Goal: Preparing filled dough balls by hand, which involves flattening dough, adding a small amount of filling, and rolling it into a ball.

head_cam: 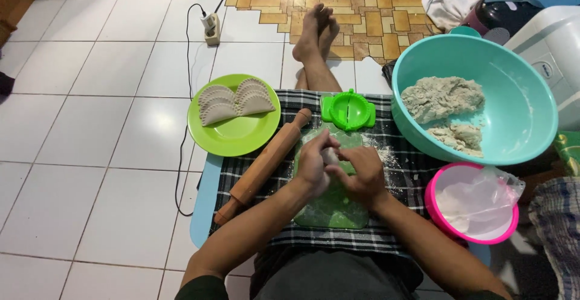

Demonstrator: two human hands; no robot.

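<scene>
My left hand (312,162) and my right hand (361,175) meet over a green plastic mat (329,206) and are closed together around a small pale lump of dough (330,154). The mat lies on a black and white checked cloth (399,167) over my lap. A wooden rolling pin (264,166) lies diagonally just left of my left hand. A green hinged dumpling press (348,109) sits beyond my hands. A green plate (232,125) at the left holds several folded, crimped dough pastries (234,99).
A large teal bowl (519,103) with crumbly dough (443,97) stands at the right. A pink bowl (436,206) with a plastic bag of flour (480,200) is near my right arm. My legs stretch ahead. A power strip (211,29) with cord lies on the tiled floor.
</scene>
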